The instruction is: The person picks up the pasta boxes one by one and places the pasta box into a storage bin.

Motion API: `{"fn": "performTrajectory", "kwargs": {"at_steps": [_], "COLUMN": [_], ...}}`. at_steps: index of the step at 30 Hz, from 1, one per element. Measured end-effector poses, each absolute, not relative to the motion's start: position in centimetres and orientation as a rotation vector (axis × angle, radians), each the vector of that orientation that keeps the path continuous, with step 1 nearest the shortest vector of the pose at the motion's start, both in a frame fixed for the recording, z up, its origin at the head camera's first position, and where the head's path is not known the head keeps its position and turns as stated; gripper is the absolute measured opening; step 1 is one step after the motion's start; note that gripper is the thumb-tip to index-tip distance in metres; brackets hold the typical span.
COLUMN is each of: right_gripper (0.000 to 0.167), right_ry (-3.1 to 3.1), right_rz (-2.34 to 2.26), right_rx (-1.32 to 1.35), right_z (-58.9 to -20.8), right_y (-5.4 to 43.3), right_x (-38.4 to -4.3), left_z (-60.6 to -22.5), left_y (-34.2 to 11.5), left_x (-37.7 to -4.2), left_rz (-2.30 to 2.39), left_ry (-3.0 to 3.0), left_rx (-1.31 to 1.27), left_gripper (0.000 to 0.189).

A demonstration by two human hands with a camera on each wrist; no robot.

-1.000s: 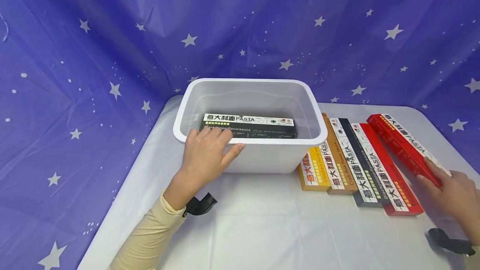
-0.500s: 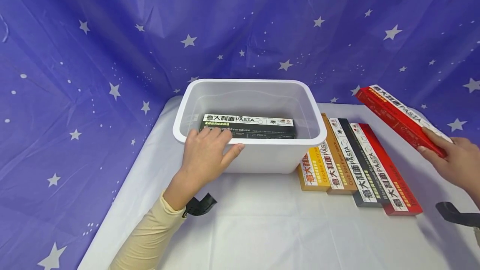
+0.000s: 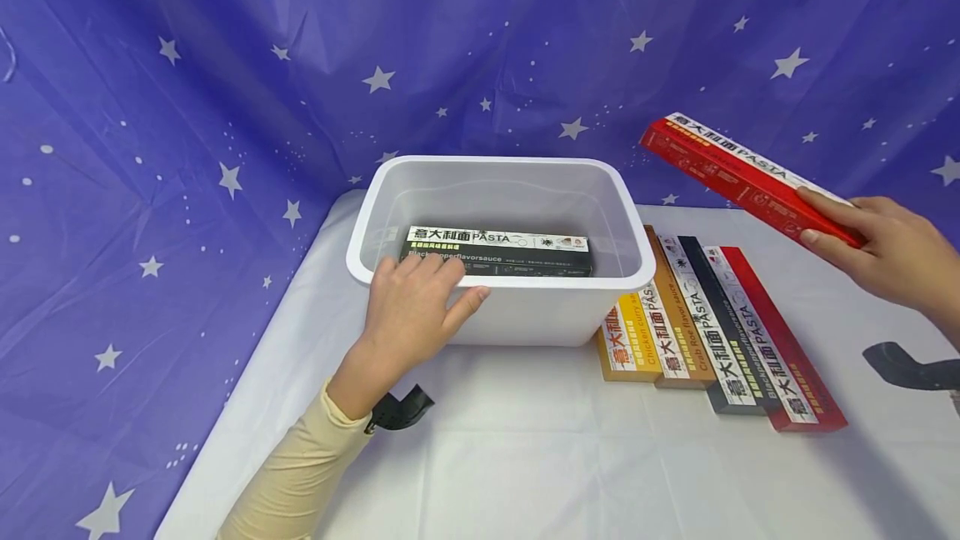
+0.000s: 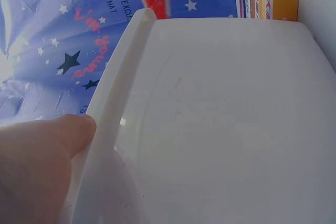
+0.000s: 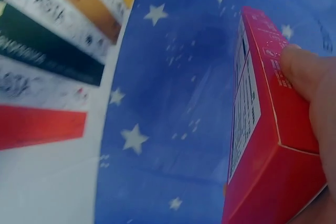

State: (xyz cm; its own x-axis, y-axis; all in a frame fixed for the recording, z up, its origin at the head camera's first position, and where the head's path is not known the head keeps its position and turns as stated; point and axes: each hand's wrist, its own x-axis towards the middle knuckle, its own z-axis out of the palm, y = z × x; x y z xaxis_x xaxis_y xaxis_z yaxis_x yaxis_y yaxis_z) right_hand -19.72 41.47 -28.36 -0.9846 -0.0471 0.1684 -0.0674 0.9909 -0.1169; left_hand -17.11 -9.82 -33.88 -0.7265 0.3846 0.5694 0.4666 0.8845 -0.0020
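Observation:
My right hand [image 3: 892, 252] grips one end of a red pasta box [image 3: 750, 182], raised in the air to the right of the white plastic bin [image 3: 525, 311]. The box's far end points up and left, towards the bin. In the right wrist view my thumb [image 5: 304, 72] presses on the side of that red box [image 5: 294, 135]. My left hand [image 3: 411, 307] holds the bin's front rim, its fingers hooked over the edge; the left wrist view shows the thumb [image 4: 79, 132] against the rim. Inside the bin lies a black pepper pasta box [image 3: 517, 258], partly hidden by the front wall.
Right of the bin, several pasta boxes lie side by side on the white tablecloth [image 3: 525, 457]: yellow [image 3: 636, 340], brown [image 3: 686, 340], black [image 3: 742, 357] and red [image 3: 802, 357]. A purple star-printed curtain [image 3: 480, 48] hangs behind.
My right hand has lifted the outermost red pasta box off the table and carried it up and left, towards the bin. My left hand has stayed on the rim.

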Motion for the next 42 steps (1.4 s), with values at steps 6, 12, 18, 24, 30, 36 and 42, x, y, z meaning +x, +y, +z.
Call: {"fn": "performTrajectory", "kwargs": {"at_steps": [6,12,18,24,30,36,42], "right_gripper": [0.07,0.069,0.069,0.066,0.064,0.061,0.057], "right_ry": [-2.988,-2.956,-2.895,-2.876,-2.849,-2.819,-2.808], "right_rz": [0.119,0.05,0.027,0.05,0.04,-0.049,-0.127], "right_rx": [0.244,0.427,0.63,0.779,0.921,1.057,1.141], "right_z": [-26.3,-24.9,-23.7,-23.1,-22.7,-22.3,-21.8], "right_y": [38.0,34.8,32.0,29.0,26.0,23.2,20.6], "right_x": [-21.0,-22.4,-23.7,-24.6,-25.0,-25.7,-26.7], "left_z": [-33.8,-33.8,-33.9,-33.9,-33.9,-33.9,-33.9], "left_y": [-9.9,-9.8,-9.9,-9.9,-9.7,-9.7,-9.7], "left_x": [-17.1,-17.0,-17.1,-17.1,-17.2,-17.2,-17.2], "left_rz": [-0.191,-0.19,-0.189,-0.191,-0.187,-0.194,-0.193], "left_ry": [-2.464,-2.471,-2.475,-2.472,-2.464,-2.476,-2.47], "left_rx": [-0.611,-0.608,-0.603,-0.603,-0.607,-0.603,-0.604], "left_gripper": [0.043,0.042,0.043,0.042,0.041,0.04,0.04]}}
